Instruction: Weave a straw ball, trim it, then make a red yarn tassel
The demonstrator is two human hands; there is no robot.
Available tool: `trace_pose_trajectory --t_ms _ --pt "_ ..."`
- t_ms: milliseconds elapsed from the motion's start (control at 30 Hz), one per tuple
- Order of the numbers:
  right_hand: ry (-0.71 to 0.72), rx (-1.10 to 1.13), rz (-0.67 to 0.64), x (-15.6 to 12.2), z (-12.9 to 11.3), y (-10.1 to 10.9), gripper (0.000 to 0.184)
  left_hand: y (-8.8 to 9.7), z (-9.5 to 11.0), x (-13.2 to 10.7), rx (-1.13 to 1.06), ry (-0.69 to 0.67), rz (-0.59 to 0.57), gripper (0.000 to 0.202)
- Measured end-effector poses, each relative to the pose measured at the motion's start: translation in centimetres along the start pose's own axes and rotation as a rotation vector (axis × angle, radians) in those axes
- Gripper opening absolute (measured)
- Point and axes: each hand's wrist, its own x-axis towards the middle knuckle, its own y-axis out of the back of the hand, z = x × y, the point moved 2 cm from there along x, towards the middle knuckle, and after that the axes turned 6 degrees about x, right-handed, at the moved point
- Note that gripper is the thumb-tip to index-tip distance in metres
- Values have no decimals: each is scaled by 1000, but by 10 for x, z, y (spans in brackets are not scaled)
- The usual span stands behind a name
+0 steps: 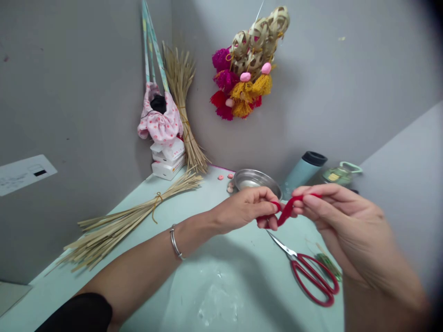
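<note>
A strand of red yarn (286,214) stretches between my two hands above the table. My left hand (246,208), with a silver bangle on its wrist, has its fingers curled round one end of the yarn. The other end is pinched between thumb and fingers of my right hand (346,221). Below them lie scissors (313,280) with red handles, their blades pointing up and left. Behind my left hand stands a shiny metal bowl (254,175), partly hidden by the hand.
Bundles of dry straw strips (114,226) lie at left and lean in the corner (187,120). Tasselled woven balls (256,50) hang on the wall. Tissue packs (168,166), a blue tumbler (304,170), a green bottle (337,174) and small pink beads (220,177) stand towards the back.
</note>
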Motion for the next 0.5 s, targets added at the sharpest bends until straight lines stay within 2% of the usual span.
trace_pose_trajectory --t_ms 133,333,500 --pt "-14 10 -77 -2 0 -6 11 -1 -5 0 -18 -19 -91 11" --pt "-59 -15 -215 -8 3 -5 9 -7 -8 0 -52 125 -204 31" --pt "-62 -36 -260 -7 5 -3 7 -11 -9 0 -155 149 -306 34"
